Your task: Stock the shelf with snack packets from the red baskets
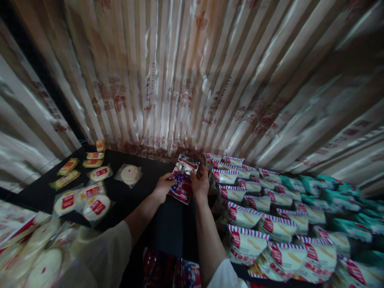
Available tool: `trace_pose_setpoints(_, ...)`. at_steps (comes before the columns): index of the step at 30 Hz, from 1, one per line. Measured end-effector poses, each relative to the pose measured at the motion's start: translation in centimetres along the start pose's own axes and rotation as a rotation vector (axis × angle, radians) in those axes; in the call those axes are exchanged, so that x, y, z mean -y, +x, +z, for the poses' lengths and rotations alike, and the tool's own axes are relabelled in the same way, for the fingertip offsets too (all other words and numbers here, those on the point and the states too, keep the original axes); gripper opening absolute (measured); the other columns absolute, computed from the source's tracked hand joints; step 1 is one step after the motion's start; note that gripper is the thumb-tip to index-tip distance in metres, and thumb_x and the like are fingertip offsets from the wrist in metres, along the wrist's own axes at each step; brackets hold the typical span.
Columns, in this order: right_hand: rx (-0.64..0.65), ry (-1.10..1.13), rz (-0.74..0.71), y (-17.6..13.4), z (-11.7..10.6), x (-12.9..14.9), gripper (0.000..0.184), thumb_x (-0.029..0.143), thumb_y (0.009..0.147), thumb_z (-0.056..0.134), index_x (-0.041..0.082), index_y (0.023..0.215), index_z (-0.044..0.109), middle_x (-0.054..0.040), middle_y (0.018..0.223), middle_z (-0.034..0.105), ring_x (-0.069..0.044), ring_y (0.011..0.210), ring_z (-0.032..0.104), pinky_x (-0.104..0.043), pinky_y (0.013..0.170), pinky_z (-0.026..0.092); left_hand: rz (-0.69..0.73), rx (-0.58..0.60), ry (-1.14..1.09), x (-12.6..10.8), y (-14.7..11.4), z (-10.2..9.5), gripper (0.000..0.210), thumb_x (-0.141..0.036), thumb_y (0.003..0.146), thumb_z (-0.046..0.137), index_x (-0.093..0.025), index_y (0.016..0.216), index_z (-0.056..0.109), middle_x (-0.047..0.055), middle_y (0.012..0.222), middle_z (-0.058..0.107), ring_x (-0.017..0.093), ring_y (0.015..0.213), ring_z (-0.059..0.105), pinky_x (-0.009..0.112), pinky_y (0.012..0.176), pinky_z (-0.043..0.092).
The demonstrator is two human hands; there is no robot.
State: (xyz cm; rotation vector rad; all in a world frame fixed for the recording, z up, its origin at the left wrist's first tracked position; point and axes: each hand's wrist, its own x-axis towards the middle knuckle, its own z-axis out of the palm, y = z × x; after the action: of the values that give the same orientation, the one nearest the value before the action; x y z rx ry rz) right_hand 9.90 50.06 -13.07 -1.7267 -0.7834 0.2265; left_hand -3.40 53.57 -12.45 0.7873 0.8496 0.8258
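Note:
Between my two hands is a flat, shiny printed packet (181, 179) in dark red and blue, tilted over the black shelf. My left hand (165, 187) grips its left edge, thumb on the front. On the opposite edge, my right hand (200, 182) is closed around the upper right side. What the packet contains cannot be made out. Below my forearms, several red and blue packets (171, 270) lie at the lower edge of the view, partly cut off. Nearest to my left hand on the shelf is a round, pale flatbread in a clear wrapper (129, 175).
Wrapped round breads with red labels (96, 207) and small yellow packs (67, 167) lie on the black shelf (120, 200) at left. Rows of white striped bags (249, 214) stand at right, green bags (327, 188) beyond. A pleated, printed plastic curtain (180, 80) hangs behind.

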Motion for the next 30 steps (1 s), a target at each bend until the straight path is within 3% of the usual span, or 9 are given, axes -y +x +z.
trace_pose_setpoints(5,-0.072,-0.186,-0.076,-0.1,0.7,-2.0,0.041,0.022,0.074,0.044,0.012,0.110,0.060,-0.0144,0.117,0.059,-0.023,0.111,0.052,-0.036,0.095,0.040,0.115,-0.106,0.073,2.3,2.4,3.0,0.017,-0.004,0.062,0.060,-0.016,0.071,0.067,-0.002,0.061,0.064,0.010,0.055,0.054,0.020,0.058,0.040)
trace_pose_setpoints(13,-0.098,-0.268,-0.078,1.0,1.1,-5.2,0.037,0.014,0.072,0.041,0.011,0.100,0.065,-0.0181,0.117,0.058,-0.027,0.111,0.052,-0.043,0.096,0.039,0.158,-0.127,0.276,5.1,5.5,3.4,0.021,-0.001,0.059,0.061,-0.018,0.071,0.067,-0.001,0.064,0.063,0.014,0.065,0.057,0.023,0.069,0.041)
trace_pose_setpoints(20,-0.057,-0.326,-0.127,0.7,1.8,-6.1,0.038,0.009,0.069,0.043,0.015,0.098,0.066,-0.0135,0.119,0.058,-0.026,0.121,0.043,-0.042,0.100,0.035,0.294,-0.176,0.610,4.2,4.3,4.2,0.023,-0.001,0.061,0.061,-0.020,0.074,0.063,0.004,0.074,0.062,0.022,0.083,0.058,0.029,0.082,0.036)
trace_pose_setpoints(25,-0.010,-0.342,-0.127,0.1,1.8,-6.4,0.038,0.011,0.067,0.048,0.017,0.100,0.065,-0.0124,0.116,0.060,-0.028,0.123,0.040,-0.043,0.100,0.034,0.264,-0.218,0.812,3.6,2.9,5.0,0.038,-0.007,0.066,0.062,-0.023,0.100,0.060,0.007,0.083,0.062,0.026,0.087,0.058,0.034,0.083,0.035)
trace_pose_setpoints(30,0.040,-0.359,-0.130,0.0,1.7,-6.4,0.042,0.009,0.067,0.049,0.017,0.105,0.063,-0.0121,0.120,0.058,-0.028,0.126,0.038,-0.044,0.100,0.035,0.302,-0.186,0.957,3.7,2.9,5.0,0.030,-0.008,0.072,0.057,-0.022,0.098,0.060,0.010,0.095,0.059,0.025,0.088,0.057,0.032,0.081,0.037)
